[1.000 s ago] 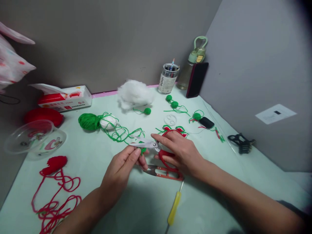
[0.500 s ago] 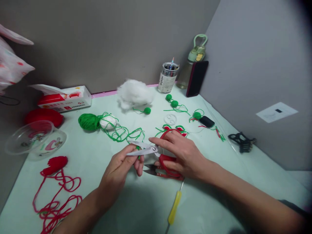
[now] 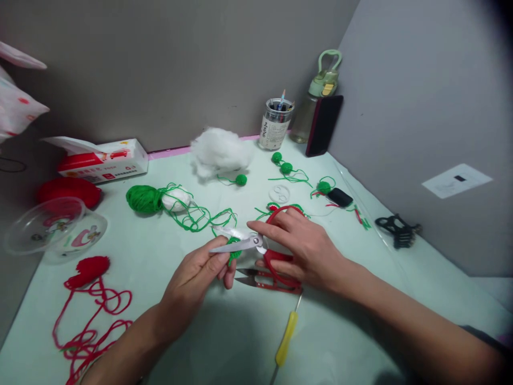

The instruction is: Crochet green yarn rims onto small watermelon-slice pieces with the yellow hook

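My left hand (image 3: 202, 267) pinches a small green crocheted piece (image 3: 234, 252) between thumb and fingers. Red-handled scissors (image 3: 280, 255) are in my right hand (image 3: 306, 248), its index finger stretched along toward the pivot. The scissor blades are parted, with one passing in front of the green piece close to my left fingertips. Beneath my right hand, red thread snips (image 3: 256, 279) lie on the table. A yellow-handled crochet hook (image 3: 287, 339) lies nearer, below the snips.
Green yarn (image 3: 144, 199), white stuffing (image 3: 220, 152) and small green balls (image 3: 286, 168) lie farther back. Red yarn (image 3: 90, 271) and clear lids (image 3: 48, 227) are at left. A pen jar (image 3: 273, 128), phone (image 3: 324, 125) and bottle (image 3: 303, 117) stand at the back; a black clip (image 3: 396, 231) lies right.
More of the green crocheted piece now shows between the blades and my left fingers. The scissors have shifted slightly right and up, and their blades are a little closer together.
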The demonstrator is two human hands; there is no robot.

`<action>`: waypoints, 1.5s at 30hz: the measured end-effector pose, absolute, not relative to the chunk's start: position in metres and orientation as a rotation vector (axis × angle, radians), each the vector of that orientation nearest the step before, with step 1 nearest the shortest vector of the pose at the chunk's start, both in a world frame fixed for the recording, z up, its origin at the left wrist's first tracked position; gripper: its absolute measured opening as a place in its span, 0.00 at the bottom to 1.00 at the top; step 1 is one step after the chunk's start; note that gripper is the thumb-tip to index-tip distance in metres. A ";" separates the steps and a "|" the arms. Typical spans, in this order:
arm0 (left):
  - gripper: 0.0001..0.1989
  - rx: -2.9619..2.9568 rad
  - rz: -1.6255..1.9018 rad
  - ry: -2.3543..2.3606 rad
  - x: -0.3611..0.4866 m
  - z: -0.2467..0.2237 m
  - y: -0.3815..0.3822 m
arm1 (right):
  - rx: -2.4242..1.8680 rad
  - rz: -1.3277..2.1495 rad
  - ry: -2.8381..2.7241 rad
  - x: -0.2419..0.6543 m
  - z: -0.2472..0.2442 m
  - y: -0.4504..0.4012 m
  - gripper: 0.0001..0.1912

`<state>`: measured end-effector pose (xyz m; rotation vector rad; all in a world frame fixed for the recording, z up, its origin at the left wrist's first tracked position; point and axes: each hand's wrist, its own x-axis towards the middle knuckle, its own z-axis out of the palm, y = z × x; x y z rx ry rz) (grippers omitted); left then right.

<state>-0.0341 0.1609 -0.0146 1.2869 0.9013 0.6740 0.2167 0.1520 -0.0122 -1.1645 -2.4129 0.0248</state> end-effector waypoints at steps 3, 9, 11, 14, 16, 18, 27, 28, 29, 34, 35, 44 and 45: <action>0.20 1.289 0.652 0.895 -0.035 -0.013 0.162 | -1.163 -0.011 -2.425 0.217 -0.011 0.152 0.25; 0.18 1.269 0.637 0.854 -0.036 -0.008 0.163 | -1.060 0.099 -2.435 0.219 -0.009 0.155 0.23; 0.18 1.273 0.626 0.849 -0.037 -0.007 0.165 | -1.070 0.092 -2.435 0.219 -0.009 0.154 0.24; 0.17 1.240 0.596 0.812 -0.038 -0.008 0.166 | -1.109 0.032 -2.440 0.218 -0.010 0.153 0.23; 0.17 1.189 0.583 0.773 -0.038 -0.009 0.166 | -1.117 -0.024 -2.450 0.218 -0.010 0.152 0.23; 0.16 1.141 0.577 0.739 -0.038 -0.010 0.166 | -1.106 -0.077 -2.455 0.218 -0.011 0.151 0.23; 0.17 1.122 0.565 0.720 -0.039 -0.011 0.163 | -1.051 -0.126 -2.454 0.219 -0.011 0.153 0.21; 0.18 1.129 0.561 0.712 -0.039 -0.011 0.164 | -1.057 -0.119 -2.463 0.219 -0.011 0.152 0.21; 0.17 1.128 0.561 0.706 -0.039 -0.011 0.164 | -1.066 -0.104 -2.472 0.220 -0.011 0.152 0.21; 0.19 1.065 0.536 0.692 -0.035 -0.013 0.164 | -1.142 0.129 -2.514 0.220 -0.017 0.150 0.25; 0.20 1.052 0.535 0.697 -0.034 -0.014 0.164 | -1.156 0.195 -2.515 0.219 -0.019 0.150 0.26; 0.20 0.885 0.701 0.766 -0.022 -0.033 0.165 | -1.390 0.635 -2.444 0.203 -0.023 0.147 0.28; 0.21 0.877 0.708 0.770 -0.021 -0.034 0.165 | -1.401 0.656 -2.432 0.202 -0.024 0.147 0.27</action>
